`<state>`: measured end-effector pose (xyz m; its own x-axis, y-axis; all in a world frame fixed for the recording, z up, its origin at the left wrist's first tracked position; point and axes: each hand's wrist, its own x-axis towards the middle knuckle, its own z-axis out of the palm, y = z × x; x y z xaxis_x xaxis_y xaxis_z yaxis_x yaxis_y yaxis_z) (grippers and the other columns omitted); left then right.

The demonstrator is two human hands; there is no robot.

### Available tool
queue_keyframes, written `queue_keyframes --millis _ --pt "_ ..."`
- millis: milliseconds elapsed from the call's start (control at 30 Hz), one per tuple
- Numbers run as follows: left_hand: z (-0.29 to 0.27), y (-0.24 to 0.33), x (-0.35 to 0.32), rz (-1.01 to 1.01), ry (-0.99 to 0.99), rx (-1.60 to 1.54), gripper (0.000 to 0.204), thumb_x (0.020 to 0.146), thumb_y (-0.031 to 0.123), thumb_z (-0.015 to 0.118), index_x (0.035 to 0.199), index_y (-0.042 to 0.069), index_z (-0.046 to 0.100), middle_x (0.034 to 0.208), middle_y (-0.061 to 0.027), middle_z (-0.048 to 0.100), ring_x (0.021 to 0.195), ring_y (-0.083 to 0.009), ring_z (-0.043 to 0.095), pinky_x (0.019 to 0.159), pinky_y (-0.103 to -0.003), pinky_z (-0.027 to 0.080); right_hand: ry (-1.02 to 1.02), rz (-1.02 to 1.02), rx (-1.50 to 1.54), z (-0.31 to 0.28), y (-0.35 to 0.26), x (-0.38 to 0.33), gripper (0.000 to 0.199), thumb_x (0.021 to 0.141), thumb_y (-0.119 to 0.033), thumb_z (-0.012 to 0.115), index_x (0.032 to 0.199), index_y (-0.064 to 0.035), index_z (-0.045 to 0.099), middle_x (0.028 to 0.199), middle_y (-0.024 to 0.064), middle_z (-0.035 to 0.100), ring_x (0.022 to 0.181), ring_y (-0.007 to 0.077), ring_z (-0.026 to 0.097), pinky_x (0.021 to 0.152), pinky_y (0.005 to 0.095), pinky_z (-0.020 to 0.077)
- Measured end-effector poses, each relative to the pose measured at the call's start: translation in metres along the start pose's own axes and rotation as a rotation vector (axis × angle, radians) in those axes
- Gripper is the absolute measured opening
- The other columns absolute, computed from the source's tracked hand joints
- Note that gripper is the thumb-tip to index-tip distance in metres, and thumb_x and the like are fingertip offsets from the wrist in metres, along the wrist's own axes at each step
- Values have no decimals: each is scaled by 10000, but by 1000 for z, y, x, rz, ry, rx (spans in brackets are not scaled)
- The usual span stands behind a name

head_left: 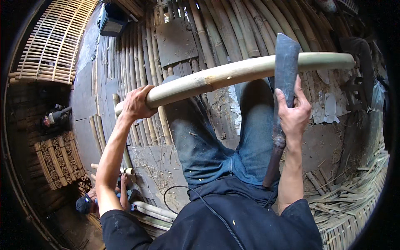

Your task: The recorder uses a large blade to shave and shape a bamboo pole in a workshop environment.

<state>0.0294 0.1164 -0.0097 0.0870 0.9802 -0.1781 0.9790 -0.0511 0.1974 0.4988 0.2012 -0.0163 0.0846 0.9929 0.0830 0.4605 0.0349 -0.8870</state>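
Observation:
A pale green bamboo pole (233,75) lies crosswise above my knees, its left end lower than its right. My left hand (138,102) is closed around it near the left end. In my right hand (293,110) is a machete (286,58) with a broad dark blade. Thumb and fingers hold it by the lower part of the blade, and its dark handle slants down toward my lap. The upper blade crosses in front of the pole's right part; whether the two touch I cannot tell.
Under my legs is a floor of bamboo poles (208,37) and flat boards (177,41). Split bamboo strips (346,204) are heaped at the lower right. Another person (89,202) works at the lower left, beside stacked bundles (60,160). A slatted bamboo panel (56,39) stands at the upper left.

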Motion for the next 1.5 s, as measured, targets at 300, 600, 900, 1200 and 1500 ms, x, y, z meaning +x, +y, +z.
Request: queue_keyframes --millis 300,600,900,1200,1500 --pt "1 22 19 -52 -114 8 731 590 235 917 1275 109 693 1100 -166 769 1048 -380 733 927 -493 584 -645 -328 -47 137 -42 -90 863 946 -247 786 1680 -162 341 698 171 735 518 279 687 589 462 623" --pt "-17 21 29 -19 -185 -50 571 598 252 850 1117 44 735 966 -202 762 883 -375 750 868 -480 607 -166 -72 -51 40 -8 3 668 962 -159 764 1575 -65 518 969 163 811 709 284 777 696 402 655" --pt "-21 17 33 -3 -261 -337 593 548 226 860 1070 -22 727 895 -176 745 793 -318 735 828 -456 613 -155 -318 29 79 -14 -19 733 975 -192 733 1631 -74 429 946 220 801 673 320 770 708 434 654" --pt "-30 38 45 14 -298 -343 548 590 199 865 1062 -48 733 910 -187 763 818 -306 746 863 -438 624 -368 -234 54 118 -31 -73 788 921 -192 779 1629 -115 441 951 240 783 722 372 779 707 440 655" --pt "-34 19 14 30 -268 -44 628 557 327 918 1107 55 783 1017 -172 790 931 -359 765 878 -461 613 -107 108 -154 7 -9 8 703 942 -156 785 1574 -25 507 1020 182 808 816 236 793 766 351 659"
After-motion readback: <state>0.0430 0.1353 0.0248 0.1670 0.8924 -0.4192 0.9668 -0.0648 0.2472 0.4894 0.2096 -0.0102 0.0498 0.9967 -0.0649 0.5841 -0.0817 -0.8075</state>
